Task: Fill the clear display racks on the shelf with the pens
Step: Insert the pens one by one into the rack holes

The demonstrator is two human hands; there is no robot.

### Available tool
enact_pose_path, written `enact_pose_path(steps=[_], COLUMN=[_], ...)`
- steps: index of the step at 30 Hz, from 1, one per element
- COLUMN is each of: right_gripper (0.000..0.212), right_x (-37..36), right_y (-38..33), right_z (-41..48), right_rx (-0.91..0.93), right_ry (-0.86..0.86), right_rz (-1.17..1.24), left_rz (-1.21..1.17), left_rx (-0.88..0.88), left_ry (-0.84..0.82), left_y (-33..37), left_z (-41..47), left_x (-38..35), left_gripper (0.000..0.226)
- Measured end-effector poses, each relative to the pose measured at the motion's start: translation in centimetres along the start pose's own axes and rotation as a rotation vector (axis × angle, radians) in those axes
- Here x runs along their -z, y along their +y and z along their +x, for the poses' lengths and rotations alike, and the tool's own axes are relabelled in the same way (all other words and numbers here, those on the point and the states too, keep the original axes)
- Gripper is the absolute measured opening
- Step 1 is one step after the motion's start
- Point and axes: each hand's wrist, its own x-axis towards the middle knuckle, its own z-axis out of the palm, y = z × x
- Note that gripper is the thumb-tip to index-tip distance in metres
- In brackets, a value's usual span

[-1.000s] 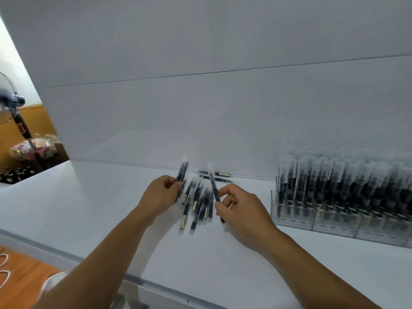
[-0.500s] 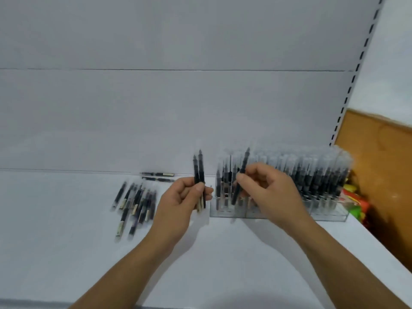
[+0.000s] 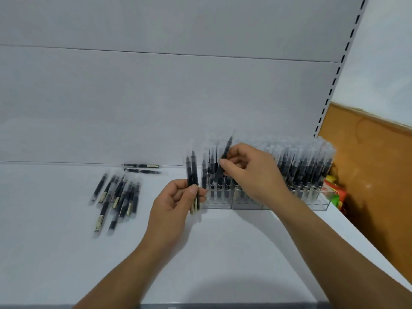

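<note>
We find the right hand (image 3: 249, 172) pinching 1 pen (image 3: 224, 160) over the left end of the clear racks (image 3: 278, 202). The left hand (image 3: 176, 202) grips 2 pens (image 3: 192, 172) upright just beside them. Loose pens (image 3: 118, 195) lie left on the shelf (image 3: 55, 253).

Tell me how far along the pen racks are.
Done: the clear display racks look mostly full. In hand: the right hand pinches one pen at their left end; the left hand grips two pens. Left: the loose pile of pens, plus two stray pens behind it.
</note>
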Motion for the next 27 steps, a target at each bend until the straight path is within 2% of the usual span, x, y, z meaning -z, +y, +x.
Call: enact_pose_path(steps=[7,15,19,24,27], right_gripper=[0.010,0.006,0.010,0.020,0.019], right_x=[-0.3,-0.3,-1.3,-1.4,-0.6], right_y=[-1.0,-0.8,-0.4,-0.2,-0.1], right_z=[0.8,1.1,0.5,-0.1,-0.8], right_rx=[0.071,0.068,0.026,0.001,0.002], right_ry=[-0.031,-0.104,-0.203,-0.213,-0.200], right_rz=[-0.203,-0.290,-0.392,-0.511,-0.438], left_rz=[0.003,-0.027,0.014,0.041,0.020], left_rx=[0.003,0.016,-0.001,-0.002,0.001], left_ry=[-0.008,-0.011,-0.019,-0.037,-0.044], left_y=[0.0,0.0,-0.1,-0.1,-0.1], left_z=[0.0,-0.1,-0.1,-0.1,0.0], left_x=[0.0,-0.2,-0.1,0.1,0.0], left_gripper=[0.012,0.011,0.011,0.010,0.009])
